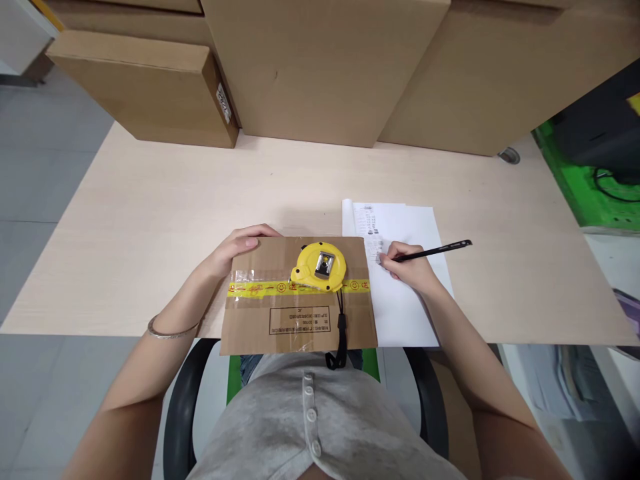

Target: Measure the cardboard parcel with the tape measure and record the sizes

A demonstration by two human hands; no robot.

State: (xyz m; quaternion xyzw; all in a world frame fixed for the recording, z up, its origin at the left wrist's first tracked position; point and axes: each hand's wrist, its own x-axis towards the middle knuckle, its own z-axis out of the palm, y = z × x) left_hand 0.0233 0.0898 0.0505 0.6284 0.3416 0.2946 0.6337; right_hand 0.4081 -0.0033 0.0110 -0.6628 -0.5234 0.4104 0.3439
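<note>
Tape measure [319, 267], yellow, lies atop flat carton [299, 313].

Red characters and smiley signs are seen on the yellow tape [270, 289] across the small carton [300, 320], unreadable. Below the tape, the boxed label [299, 320] is illegible.

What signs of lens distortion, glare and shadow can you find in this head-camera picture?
Head view: the pale wooden table bows outward at its edges; glare glints on clear tape across the flat brown cardboard box; soft shadow lies behind the yellow round tape measure.
</note>
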